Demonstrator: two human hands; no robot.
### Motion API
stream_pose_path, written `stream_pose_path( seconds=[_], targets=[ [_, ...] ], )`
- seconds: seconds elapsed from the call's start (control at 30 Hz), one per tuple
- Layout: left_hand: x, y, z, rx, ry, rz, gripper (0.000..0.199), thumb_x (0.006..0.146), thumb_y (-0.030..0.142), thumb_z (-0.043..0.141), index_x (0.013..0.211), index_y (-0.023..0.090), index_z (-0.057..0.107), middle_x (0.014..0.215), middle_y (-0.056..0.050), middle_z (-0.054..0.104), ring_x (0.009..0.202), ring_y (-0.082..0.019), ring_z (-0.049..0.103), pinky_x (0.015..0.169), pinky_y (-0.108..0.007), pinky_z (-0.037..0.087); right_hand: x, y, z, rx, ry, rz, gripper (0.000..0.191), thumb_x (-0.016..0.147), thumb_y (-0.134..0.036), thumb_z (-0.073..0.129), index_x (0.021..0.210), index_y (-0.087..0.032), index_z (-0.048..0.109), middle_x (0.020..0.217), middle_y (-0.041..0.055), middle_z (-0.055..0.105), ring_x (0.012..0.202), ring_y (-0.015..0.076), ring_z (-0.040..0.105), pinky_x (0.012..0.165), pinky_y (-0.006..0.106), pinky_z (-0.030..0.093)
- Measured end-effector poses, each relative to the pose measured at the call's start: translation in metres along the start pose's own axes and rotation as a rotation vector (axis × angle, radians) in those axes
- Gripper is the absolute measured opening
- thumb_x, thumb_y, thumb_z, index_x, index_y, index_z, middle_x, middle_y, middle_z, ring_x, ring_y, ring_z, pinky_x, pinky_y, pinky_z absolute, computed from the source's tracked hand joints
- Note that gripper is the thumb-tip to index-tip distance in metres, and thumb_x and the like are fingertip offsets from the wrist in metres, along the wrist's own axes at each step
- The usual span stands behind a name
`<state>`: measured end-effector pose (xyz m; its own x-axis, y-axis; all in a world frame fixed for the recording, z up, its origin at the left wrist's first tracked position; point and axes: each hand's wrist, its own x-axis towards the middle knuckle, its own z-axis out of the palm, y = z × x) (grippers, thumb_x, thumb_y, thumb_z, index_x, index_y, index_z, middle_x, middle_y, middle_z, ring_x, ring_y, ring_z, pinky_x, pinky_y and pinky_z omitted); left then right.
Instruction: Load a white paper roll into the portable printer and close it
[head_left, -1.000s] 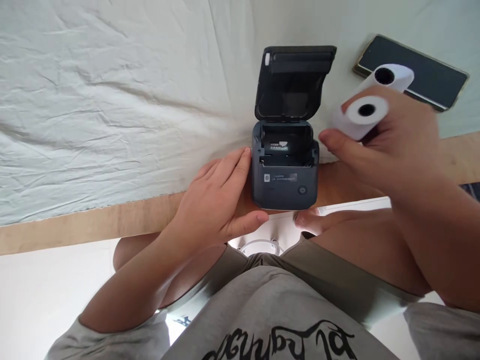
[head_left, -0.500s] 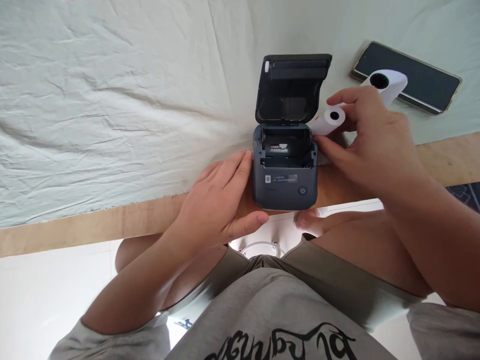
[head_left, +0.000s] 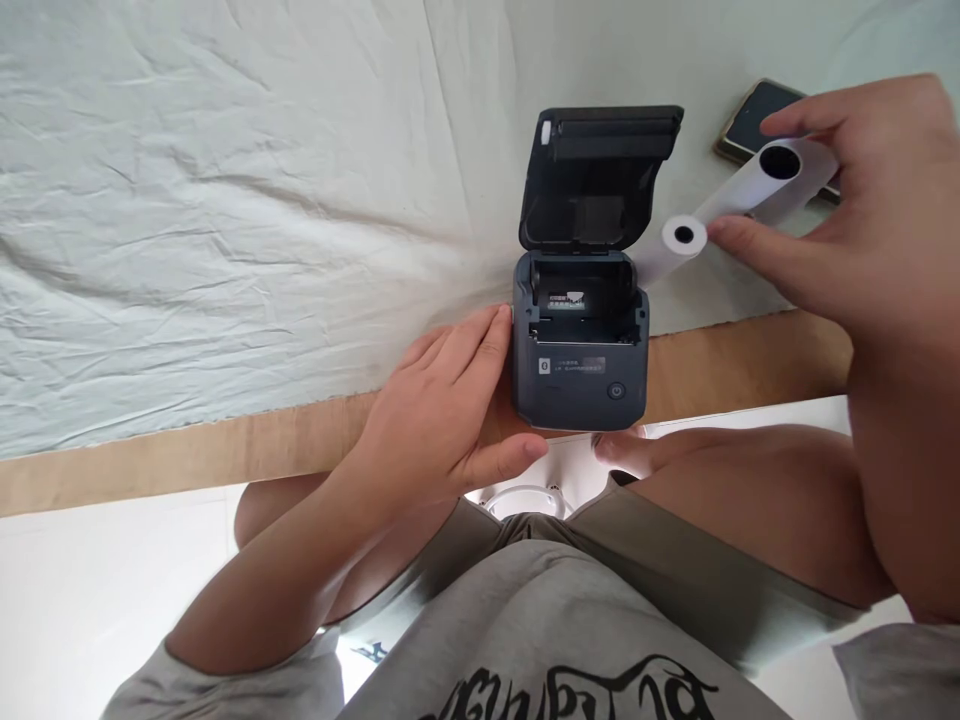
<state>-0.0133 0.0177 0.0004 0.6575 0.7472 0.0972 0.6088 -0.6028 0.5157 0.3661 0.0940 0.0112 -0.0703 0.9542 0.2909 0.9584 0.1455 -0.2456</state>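
A dark blue-grey label printer (head_left: 581, 385) stands at the table edge with its lid (head_left: 592, 190) raised. Its paper bay shows a sticker and no roll inside. My left hand (head_left: 442, 400) lies along the printer's left side, fingers stretched out and thumb at its front corner. To the right of the printer stands a small white paper roll (head_left: 671, 250) with a narrow core. Behind it is a white paper roll (head_left: 739, 195) with a wide dark core and a loose tail. My right hand (head_left: 862, 200) spans this wide-core roll, thumb and fingers apart; firm contact cannot be made out.
A phone (head_left: 750, 115) lies at the back right, partly hidden by my right hand and the paper. Wrinkled pale cloth (head_left: 262, 200) covers the table up to its wooden front edge (head_left: 187, 440). My legs are below the edge.
My right hand has moved back and to the right, from around the small roll to the wide-core roll. My left hand stays against the printer. The view has shifted slightly.
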Motion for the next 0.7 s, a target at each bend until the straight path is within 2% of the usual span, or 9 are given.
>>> stream_pose_path(
  seconds=[0.1, 0.2, 0.3, 0.43, 0.57, 0.7],
  targets=[
    [0.000, 0.001, -0.001, -0.009, 0.000, -0.016, 0.120, 0.107, 0.096, 0.013, 0.177, 0.003, 0.040, 0.174, -0.028, 0.057, 0.158, -0.043, 0.059, 0.132, -0.058, 0.046, 0.005, -0.003, 0.006, 0.000, -0.014, 0.044, 0.056, 0.087, -0.052, 0.093, 0.138, -0.038, 0.076, 0.140, 0.0095, 0.078, 0.142, 0.0388, 0.069, 0.121, 0.067, 0.055],
    [0.000, 0.001, -0.001, -0.021, -0.004, -0.021, 0.120, 0.106, 0.097, 0.015, 0.177, 0.004, 0.040, 0.174, -0.028, 0.057, 0.160, -0.044, 0.057, 0.132, -0.060, 0.046, 0.006, -0.004, 0.007, 0.032, 0.021, 0.041, 0.037, 0.088, -0.047, 0.090, 0.121, -0.034, 0.079, 0.129, 0.0075, 0.081, 0.129, 0.0341, 0.075, 0.115, 0.060, 0.059],
    [-0.001, 0.000, 0.001, -0.022, 0.012, -0.010, 0.119, 0.107, 0.096, 0.016, 0.177, 0.003, 0.040, 0.174, -0.029, 0.057, 0.160, -0.044, 0.057, 0.133, -0.059, 0.046, 0.001, -0.008, 0.008, 0.099, 0.060, 0.023, 0.049, 0.083, -0.039, 0.090, 0.129, -0.031, 0.077, 0.126, 0.0086, 0.081, 0.115, 0.0295, 0.078, 0.104, 0.051, 0.062],
    [-0.001, 0.000, 0.002, -0.027, 0.009, 0.001, 0.117, 0.108, 0.095, 0.017, 0.178, 0.005, 0.039, 0.175, -0.028, 0.056, 0.160, -0.044, 0.057, 0.134, -0.058, 0.044, -0.005, -0.015, 0.013, 0.153, 0.007, 0.007, 0.057, 0.082, -0.023, 0.077, 0.138, -0.033, 0.075, 0.135, 0.0086, 0.079, 0.097, 0.0209, 0.076, 0.088, 0.043, 0.063],
    [0.000, 0.001, 0.000, -0.032, -0.006, -0.022, 0.120, 0.106, 0.097, 0.016, 0.178, 0.003, 0.039, 0.174, -0.029, 0.056, 0.161, -0.044, 0.056, 0.133, -0.058, 0.045, -0.003, -0.016, 0.016, 0.151, 0.003, -0.028, 0.055, 0.084, -0.036, 0.086, 0.138, -0.032, 0.081, 0.133, 0.0135, 0.076, 0.103, 0.0231, 0.075, 0.082, 0.040, 0.062],
    [0.000, 0.001, 0.000, -0.029, -0.008, -0.014, 0.119, 0.107, 0.096, 0.015, 0.178, 0.004, 0.040, 0.176, -0.029, 0.054, 0.160, -0.044, 0.056, 0.133, -0.059, 0.044, -0.003, -0.015, 0.017, 0.158, 0.026, -0.044, 0.065, 0.083, -0.034, 0.088, 0.147, -0.031, 0.076, 0.133, 0.0141, 0.076, 0.108, 0.0246, 0.076, 0.085, 0.040, 0.063]
  ],
)
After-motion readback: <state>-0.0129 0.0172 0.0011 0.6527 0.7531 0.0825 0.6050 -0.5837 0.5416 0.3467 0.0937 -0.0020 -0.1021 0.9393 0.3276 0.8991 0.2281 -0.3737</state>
